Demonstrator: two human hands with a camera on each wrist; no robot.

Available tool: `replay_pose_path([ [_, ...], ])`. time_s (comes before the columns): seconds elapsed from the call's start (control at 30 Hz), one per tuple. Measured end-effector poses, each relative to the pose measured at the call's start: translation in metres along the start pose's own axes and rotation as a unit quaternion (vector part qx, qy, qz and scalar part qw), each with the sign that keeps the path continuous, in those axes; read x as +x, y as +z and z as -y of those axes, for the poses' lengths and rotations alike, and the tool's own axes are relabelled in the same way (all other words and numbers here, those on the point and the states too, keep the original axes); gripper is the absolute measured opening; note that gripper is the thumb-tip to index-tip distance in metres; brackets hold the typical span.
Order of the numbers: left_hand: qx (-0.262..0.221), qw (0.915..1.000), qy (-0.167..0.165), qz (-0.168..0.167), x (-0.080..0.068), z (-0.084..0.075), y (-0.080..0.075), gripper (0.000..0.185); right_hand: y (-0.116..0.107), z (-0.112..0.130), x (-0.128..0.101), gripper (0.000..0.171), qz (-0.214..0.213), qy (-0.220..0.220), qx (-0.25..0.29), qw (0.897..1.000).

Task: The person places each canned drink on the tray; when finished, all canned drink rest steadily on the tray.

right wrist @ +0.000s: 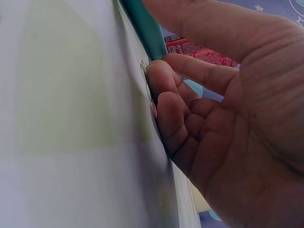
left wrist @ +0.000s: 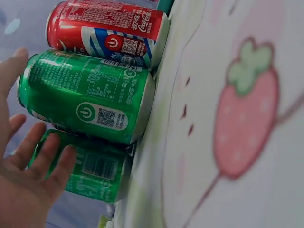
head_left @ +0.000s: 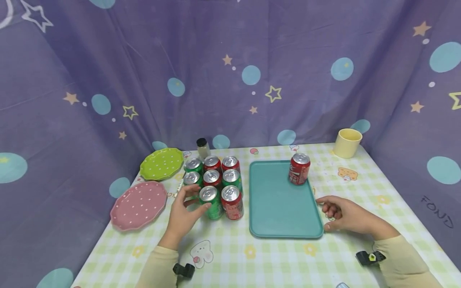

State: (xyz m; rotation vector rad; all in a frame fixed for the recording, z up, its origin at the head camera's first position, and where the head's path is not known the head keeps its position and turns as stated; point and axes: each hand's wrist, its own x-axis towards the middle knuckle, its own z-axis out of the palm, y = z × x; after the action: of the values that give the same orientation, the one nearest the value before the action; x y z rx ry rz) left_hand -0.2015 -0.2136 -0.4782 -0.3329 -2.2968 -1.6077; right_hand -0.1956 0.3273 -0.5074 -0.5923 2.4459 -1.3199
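Observation:
Several red and green soda cans stand packed together on the table left of a teal tray (head_left: 277, 216). My left hand (head_left: 193, 199) reaches to the front green can (head_left: 212, 203), thumb at its near side, fingers spread beside it. In the left wrist view the fingers (left wrist: 45, 156) are straight, close to the green can (left wrist: 90, 97), and grip nothing. One red can (head_left: 299, 169) stands upright on the tray's far right corner. My right hand (head_left: 330, 213) rests on the table by the tray's right edge, with its fingers (right wrist: 171, 95) loosely curled and holding nothing.
A green plate (head_left: 161, 163) and a pink plate (head_left: 138, 205) lie at the left edge. Behind the cans stands a small black-capped bottle (head_left: 203, 148). A yellow cup (head_left: 347, 143) sits at the far right corner. Purple curtains enclose the table.

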Motion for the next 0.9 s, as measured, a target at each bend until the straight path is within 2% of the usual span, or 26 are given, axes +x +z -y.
replay_pose_path([
  [0.17,0.019,0.9978,-0.034,0.053,-0.002,0.006,0.001,0.071,0.000,0.000,0.000,0.080,0.002,0.000,0.004,1.000],
  [0.37,0.055,0.9943,-0.051,0.076,-0.004,0.008,0.005,0.081,-0.001,0.001,0.000,0.080,0.005,-0.005,0.003,1.000],
  [0.5,0.059,0.9935,-0.057,0.079,-0.004,0.008,0.008,0.084,-0.001,0.000,0.000,0.081,0.006,-0.005,0.005,1.000],
  [0.9,0.067,0.9938,-0.055,0.069,-0.005,0.009,0.011,0.078,-0.001,0.000,0.000,0.082,0.007,-0.006,0.001,1.000],
])
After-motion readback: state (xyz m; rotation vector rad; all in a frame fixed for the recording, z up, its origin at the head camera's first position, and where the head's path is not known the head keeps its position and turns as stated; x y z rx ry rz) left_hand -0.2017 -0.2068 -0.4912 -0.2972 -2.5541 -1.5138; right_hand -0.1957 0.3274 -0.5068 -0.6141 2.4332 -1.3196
